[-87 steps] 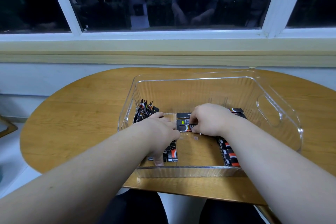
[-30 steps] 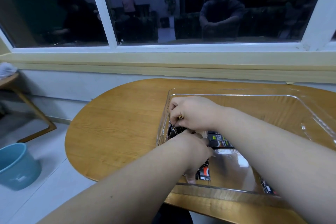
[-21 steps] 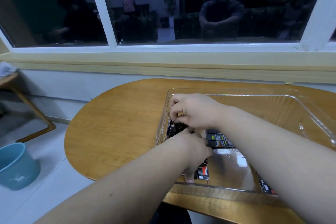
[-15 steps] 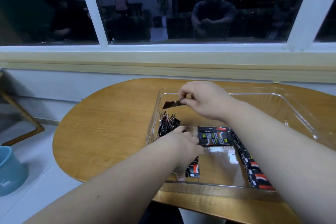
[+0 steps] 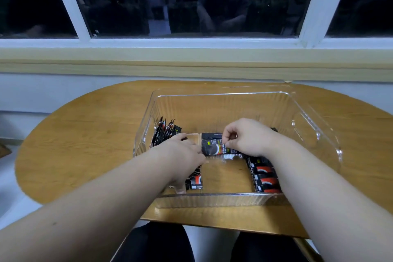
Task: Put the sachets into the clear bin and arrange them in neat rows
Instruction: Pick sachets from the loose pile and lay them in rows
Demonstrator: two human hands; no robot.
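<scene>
— What do we meet first, nearest us?

— Our forearms, crossing the near wall of the clear bin [image 5: 212, 199], which stands on the wooden counter [image 5: 85, 144]. Just inside it, a row of sachets [image 5: 265, 178] runs along the right side. They are black with red and white marks and overlap one another.

— And our left hand [image 5: 182, 155]?

— It lies palm down on another row at the left of the bin. Its fingers are stretched loosely over the packets and rest on them, not curled round any.

— Our right hand [image 5: 248, 138]?

— It is a little further in, with its fingers curled. Thumb and forefinger pinch the right end of a flat sachet [image 5: 212, 148] that lies crosswise on the bin floor, about mid-bin. One more sachet lies flat just behind it.

— And beyond that?

— An upright bundle [image 5: 165, 132] of sachets leans by the bin's left wall, just beside our left fingertips. Past the far edge of the counter we see a pale sill and a dark window [image 5: 212, 6].
</scene>
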